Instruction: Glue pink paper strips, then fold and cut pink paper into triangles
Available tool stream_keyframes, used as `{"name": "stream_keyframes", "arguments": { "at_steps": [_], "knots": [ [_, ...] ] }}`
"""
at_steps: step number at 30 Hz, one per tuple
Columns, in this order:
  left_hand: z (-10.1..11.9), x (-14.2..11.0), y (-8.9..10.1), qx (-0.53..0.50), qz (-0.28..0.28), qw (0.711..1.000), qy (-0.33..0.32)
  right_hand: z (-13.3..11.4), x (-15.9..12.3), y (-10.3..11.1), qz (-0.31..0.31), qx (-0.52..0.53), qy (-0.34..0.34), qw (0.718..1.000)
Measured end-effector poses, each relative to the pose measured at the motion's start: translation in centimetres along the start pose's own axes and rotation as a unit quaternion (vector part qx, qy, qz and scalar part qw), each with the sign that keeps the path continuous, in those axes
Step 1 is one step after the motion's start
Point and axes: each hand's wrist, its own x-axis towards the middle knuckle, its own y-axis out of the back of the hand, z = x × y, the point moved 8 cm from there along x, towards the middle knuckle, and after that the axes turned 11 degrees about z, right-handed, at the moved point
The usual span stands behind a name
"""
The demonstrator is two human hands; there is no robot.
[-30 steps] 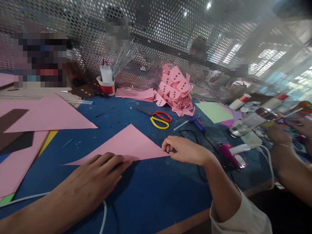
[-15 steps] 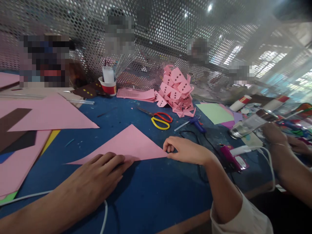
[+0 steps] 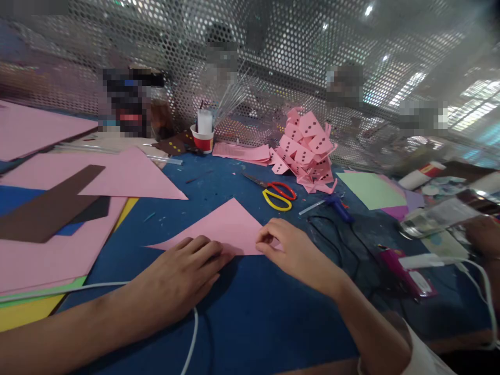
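Observation:
A sheet of pink paper point(image 3: 228, 224), folded into a wide triangle, lies on the blue table with its point facing away from me. My left hand point(image 3: 191, 268) rests across the near folded edge, fingers bent a little and laid on the paper, not gripping it. On the right part of that edge, my right hand point(image 3: 279, 245) has thumb and index finger brought together at the paper. Its other fingers curl above and cover the right corner. Beyond the triangle lie scissors point(image 3: 279, 197) with one red and one yellow handle.
A blue glue gun point(image 3: 339, 207) and its black cord lie at the right, near a magenta box point(image 3: 406, 271). Cut pink pieces point(image 3: 307, 148) are heaped at the back. Pink sheets point(image 3: 133, 174) and a brown strip point(image 3: 54, 203) cover the left. A white cable point(image 3: 191, 338) runs under my left arm.
My right hand has slid left along the folded edge, away from the right corner. My left hand stays on the paper. The whole view has shifted, so the table's things appear further right.

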Motion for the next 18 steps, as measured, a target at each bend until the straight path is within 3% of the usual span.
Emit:
{"name": "stream_keyframes", "arguments": {
  "at_steps": [3, 6, 9, 18],
  "knots": [
    [-0.5, 0.2, 0.4, -0.059, 0.011, 0.998, 0.027, -1.5, 0.1, -2.8, -0.012, 0.015, 0.035, 0.999],
    [-1.4, 0.2, 0.6, -0.129, 0.032, 0.988, 0.074, -1.3, 0.2, -4.3, 0.002, 0.004, 0.034, 0.999],
    [-2.4, 0.2, 0.7, -0.161, 0.047, 0.979, 0.120, -0.8, 0.2, -4.6, 0.014, -0.003, 0.026, 1.000],
    [-4.1, -0.2, 0.9, -0.080, 0.027, 0.980, 0.180, -0.9, 0.1, -4.6, 0.023, -0.007, 0.021, 0.999]
  ]
}}
